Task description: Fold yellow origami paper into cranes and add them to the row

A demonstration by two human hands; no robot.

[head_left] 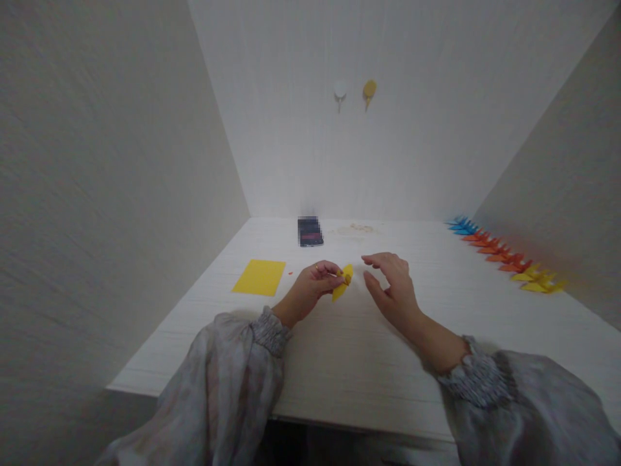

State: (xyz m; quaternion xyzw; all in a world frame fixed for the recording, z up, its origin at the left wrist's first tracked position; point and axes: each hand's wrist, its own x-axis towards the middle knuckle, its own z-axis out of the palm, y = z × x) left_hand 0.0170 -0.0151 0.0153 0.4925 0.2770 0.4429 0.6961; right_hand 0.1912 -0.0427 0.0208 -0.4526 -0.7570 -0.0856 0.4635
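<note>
My left hand [314, 285] pinches a small folded yellow paper piece [342, 283] just above the white table [339, 362]. Its fingers are closed on the paper's upper end, and the piece hangs tilted down to the left. My right hand [392, 288] hovers a little to the right of the paper, fingers spread and slightly curled, holding nothing and not touching the paper. Both arms wear loose grey sleeves.
A flat yellow paper sheet [259, 277] lies left of my left hand. A dark phone [310, 232] lies near the back wall. A row of folded paper pieces, blue [462, 226], orange [495, 250] and yellow [539, 280], runs along the right wall. Two small hooks [355, 91] hang on the back wall.
</note>
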